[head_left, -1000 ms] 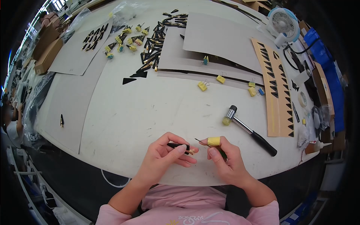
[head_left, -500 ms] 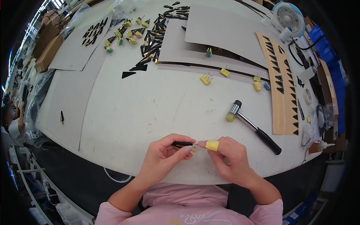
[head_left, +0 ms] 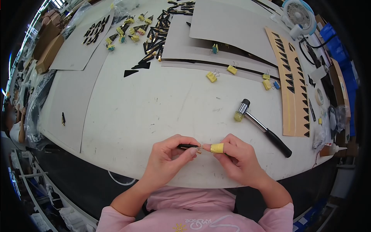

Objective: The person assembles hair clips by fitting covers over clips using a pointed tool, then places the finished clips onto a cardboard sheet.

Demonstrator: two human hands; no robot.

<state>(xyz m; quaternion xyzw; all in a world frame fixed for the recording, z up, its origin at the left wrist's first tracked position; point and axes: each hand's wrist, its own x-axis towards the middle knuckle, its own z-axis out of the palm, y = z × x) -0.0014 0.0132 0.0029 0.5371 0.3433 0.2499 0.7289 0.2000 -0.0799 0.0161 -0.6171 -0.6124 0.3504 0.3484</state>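
My left hand [head_left: 168,156] pinches a small black pointed piece [head_left: 186,146] with gold-coloured metal at its right end. Its fingertips hide part of the metal. My right hand [head_left: 237,156] is closed, its curled fingers partly out of sight. Yellow tape [head_left: 217,148] wraps its index finger, whose tip meets the metal end of the black piece. Whether that hand grips anything small cannot be made out. To the right lies a mallet [head_left: 262,127] with a black handle, a metal head and one yellowish face.
Yellow binder clips [head_left: 211,76] lie near grey boards [head_left: 232,23]. A heap of black pieces [head_left: 156,36] sits at the back, beside clipped ones [head_left: 133,29]. A tan strip [head_left: 288,104] carries black triangles. A fan [head_left: 298,16] stands back right. Another person [head_left: 17,127] shows far left.
My right index fingertip has shifted slightly left and up against the black piece's metal end. Less of the gold metal shows below my left fingertips. The view has shifted slightly.
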